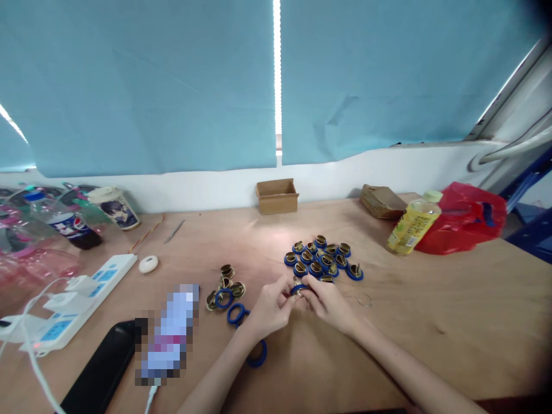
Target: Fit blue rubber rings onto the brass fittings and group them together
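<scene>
My left hand point(271, 303) and my right hand point(326, 300) meet over the table. Between their fingertips is a small round brass-coloured piece with a blue ring point(298, 289) around it. Both hands are closed on it, and the fingers partly cover it. Just beyond lies a group of similar blue-ringed brass pieces point(316, 268), several with a raised bar or tab on top. To the left of my left hand is a small heap of brass-coloured pieces point(237, 289). A loose blue ring point(223, 298) rests on that heap. More blue rings point(257, 353) lie nearer, partly hidden by my left forearm.
A cardboard box point(278, 201) stands at the wall. On the left are a power strip point(92, 296), phone point(172, 333), black case point(106, 368), white round object point(149, 264) and bottles point(71, 227). On the right are a yellow bottle point(414, 224) and red bag point(463, 224).
</scene>
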`<act>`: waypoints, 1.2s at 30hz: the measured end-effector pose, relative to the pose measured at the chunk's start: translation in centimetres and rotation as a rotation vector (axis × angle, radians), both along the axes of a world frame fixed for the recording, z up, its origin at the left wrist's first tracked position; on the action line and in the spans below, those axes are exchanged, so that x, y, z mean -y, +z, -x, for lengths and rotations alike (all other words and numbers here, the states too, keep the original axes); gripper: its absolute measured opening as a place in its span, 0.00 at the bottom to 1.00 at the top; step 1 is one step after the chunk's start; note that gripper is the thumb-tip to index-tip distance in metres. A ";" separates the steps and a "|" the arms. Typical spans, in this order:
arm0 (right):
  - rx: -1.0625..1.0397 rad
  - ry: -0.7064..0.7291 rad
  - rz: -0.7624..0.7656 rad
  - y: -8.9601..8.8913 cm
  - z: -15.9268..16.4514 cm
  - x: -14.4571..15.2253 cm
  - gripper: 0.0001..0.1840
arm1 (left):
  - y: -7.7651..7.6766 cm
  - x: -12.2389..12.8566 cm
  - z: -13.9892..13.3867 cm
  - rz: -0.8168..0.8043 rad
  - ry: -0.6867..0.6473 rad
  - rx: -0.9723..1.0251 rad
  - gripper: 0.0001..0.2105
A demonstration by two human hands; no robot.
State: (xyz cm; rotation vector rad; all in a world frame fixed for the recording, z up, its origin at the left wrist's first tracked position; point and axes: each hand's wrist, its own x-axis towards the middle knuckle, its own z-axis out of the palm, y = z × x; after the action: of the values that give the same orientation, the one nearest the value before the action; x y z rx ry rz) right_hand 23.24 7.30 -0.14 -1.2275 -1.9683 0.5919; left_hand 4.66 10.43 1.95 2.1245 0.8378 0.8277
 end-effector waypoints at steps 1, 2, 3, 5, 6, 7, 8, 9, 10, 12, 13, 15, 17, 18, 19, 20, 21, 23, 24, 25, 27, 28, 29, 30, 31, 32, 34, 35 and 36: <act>-0.007 0.005 0.010 0.0 0.0 0.0 0.05 | 0.0 0.0 0.0 -0.005 -0.001 -0.006 0.01; -0.013 0.007 0.015 0.0 0.0 0.0 0.05 | 0.0 0.1 0.0 -0.008 -0.001 -0.014 0.02; -0.017 0.009 0.018 0.0 0.0 0.0 0.05 | 0.0 0.1 0.0 -0.011 -0.001 -0.021 0.02; -0.025 0.003 0.018 -0.1 0.0 0.0 0.06 | 0.0 0.2 -0.1 -0.018 0.002 -0.031 0.02; -0.035 -0.002 0.020 -0.1 0.0 0.0 0.06 | -0.1 0.2 -0.1 -0.019 0.011 -0.029 0.02; -0.050 -0.007 0.026 -0.1 0.0 0.0 0.06 | -0.1 0.2 -0.1 -0.015 0.023 -0.025 0.01; -0.071 -0.012 0.035 -0.1 0.0 -0.1 0.06 | -0.2 0.2 -0.1 -0.003 0.037 -0.017 0.01; -0.098 -0.016 0.050 0.0 0.0 -0.1 0.06 | -0.2 0.2 -0.2 0.018 0.051 -0.002 0.01; -0.127 -0.018 0.067 0.0 0.0 -0.2 0.06 | -0.2 0.2 -0.2 0.046 0.060 0.018 0.02; -0.175 -0.011 0.101 0.0 0.0 -0.3 0.05 | -0.2 0.2 -0.3 0.110 0.052 0.068 0.06; -0.188 -0.009 0.113 0.0 0.0 -0.3 0.04 | -0.1 0.2 -0.3 0.135 0.039 0.091 0.07; -0.193 -0.025 0.108 0.0 0.0 -0.4 0.04 | -0.1 0.3 -0.3 0.158 0.021 0.110 0.10; -0.185 -0.063 0.079 0.0 0.0 -0.4 0.04 | 0.0 0.4 -0.4 0.159 0.022 0.104 0.10; -0.181 -0.081 0.063 0.1 0.0 -0.4 0.04 | 0.0 0.5 -0.4 0.165 0.025 0.103 0.10; -0.180 -0.094 0.051 0.2 0.1 -0.3 0.04 | 0.0 0.6 -0.4 0.179 0.027 0.110 0.11; -0.178 -0.103 0.041 0.3 0.1 -0.3 0.04 | 0.0 0.6 -0.5 0.197 0.029 0.126 0.11; -0.176 -0.110 0.030 0.4 0.1 -0.3 0.04 | -0.1 0.7 -0.5 0.213 0.033 0.144 0.12; -0.166 -0.121 -0.003 0.7 0.1 -0.2 0.04 | -0.2 0.7 -0.7 0.240 0.047 0.179 0.13; -0.161 -0.126 -0.021 0.8 0.2 -0.2 0.04 | -0.4 0.7 -0.8 0.255 0.059 0.196 0.13; -0.157 -0.130 -0.036 0.9 0.2 -0.1 0.04 | -0.5 0.6 -0.9 0.274 0.069 0.212 0.13; -0.165 -0.123 -0.037 0.9 0.3 0.0 0.04 | -0.7 0.5 -1.1 0.319 0.085 0.264 0.12; -0.177 -0.112 -0.020 0.9 0.3 0.0 0.05 | -0.9 0.4 -1.2 0.341 0.088 0.299 0.11; -0.193 -0.098 0.002 0.8 0.4 0.1 0.06 | -0.9 0.3 -1.2 0.359 0.089 0.335 0.11; -0.210 -0.085 0.023 0.8 0.4 0.1 0.07 | -1.0 0.2 -1.2 0.375 0.088 0.367 0.11; -0.225 -0.074 0.037 0.7 0.4 0.1 0.09 | -1.1 0.1 -1.3 0.392 0.084 0.395 0.11; -0.236 -0.069 0.044 0.6 0.5 0.1 0.09 | -1.1 0.1 -1.3 0.409 0.078 0.416 0.11; -0.247 -0.075 0.037 0.5 0.5 0.2 0.10 | -1.2 0.0 -1.3 0.437 0.061 0.437 0.11; -0.250 -0.081 0.029 0.5 0.6 0.2 0.10 | -1.2 0.0 -1.3 0.439 0.054 0.442 0.11; -0.254 -0.089 0.022 0.5 0.7 0.3 0.10 | -1.3 0.0 -1.2 0.433 0.049 0.443 0.11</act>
State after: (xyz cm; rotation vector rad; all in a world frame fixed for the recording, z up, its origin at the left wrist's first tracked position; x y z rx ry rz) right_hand 22.56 7.03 0.33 -1.1841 -1.6916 0.6893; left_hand 5.91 10.44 0.70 1.4759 0.7500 0.9914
